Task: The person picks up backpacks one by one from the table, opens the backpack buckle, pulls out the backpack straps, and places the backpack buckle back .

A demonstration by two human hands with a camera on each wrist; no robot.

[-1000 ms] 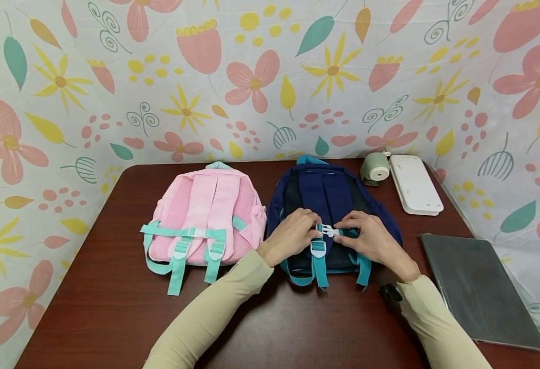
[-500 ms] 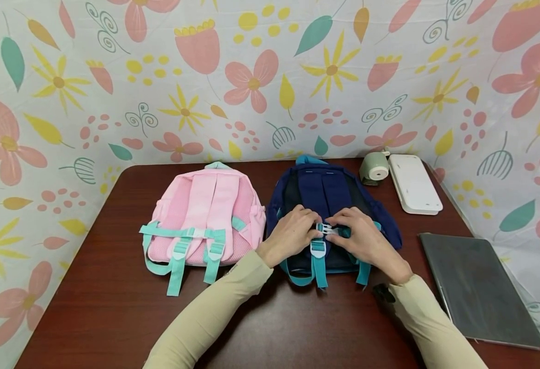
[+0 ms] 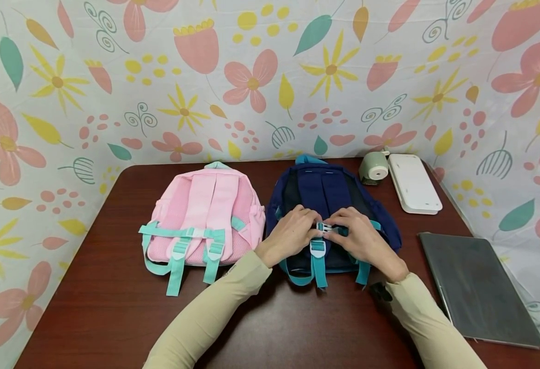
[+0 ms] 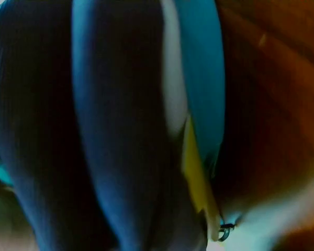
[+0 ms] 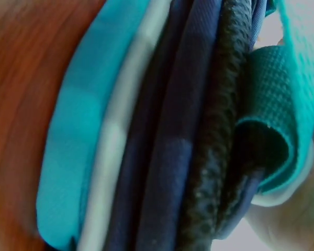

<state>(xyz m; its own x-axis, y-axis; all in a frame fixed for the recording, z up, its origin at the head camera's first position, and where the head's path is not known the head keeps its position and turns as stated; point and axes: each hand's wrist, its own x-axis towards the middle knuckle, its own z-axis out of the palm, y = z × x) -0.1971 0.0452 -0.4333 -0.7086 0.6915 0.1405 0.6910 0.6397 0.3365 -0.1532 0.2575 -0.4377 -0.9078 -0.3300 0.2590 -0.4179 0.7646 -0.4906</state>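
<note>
A navy backpack [image 3: 323,189] with teal straps lies back-panel up on the table in the head view. Across its lower middle is a white side-release buckle [image 3: 324,227], prongs showing between the fingertips. My left hand [image 3: 294,229] pinches the buckle's left end with its teal webbing. From the other side my right hand [image 3: 361,233] pinches the buckle's right end, its fingers covering much of it. The left wrist view shows the backpack's dark side [image 4: 125,125] up close. In the right wrist view a teal strap [image 5: 269,78] loops beside the bag's edge.
Left of the navy bag lies a pink backpack [image 3: 207,205] with mint straps and a white buckle [image 3: 198,233]. At the back right are a green pencil sharpener [image 3: 374,168] and a white box [image 3: 414,183]. A dark grey flat folder [image 3: 479,287] lies at the right edge.
My right hand has shifted slightly left and up, bringing its end of the buckle closer to the left hand. Less white of the buckle shows now. The left hand stays nearly in place.
</note>
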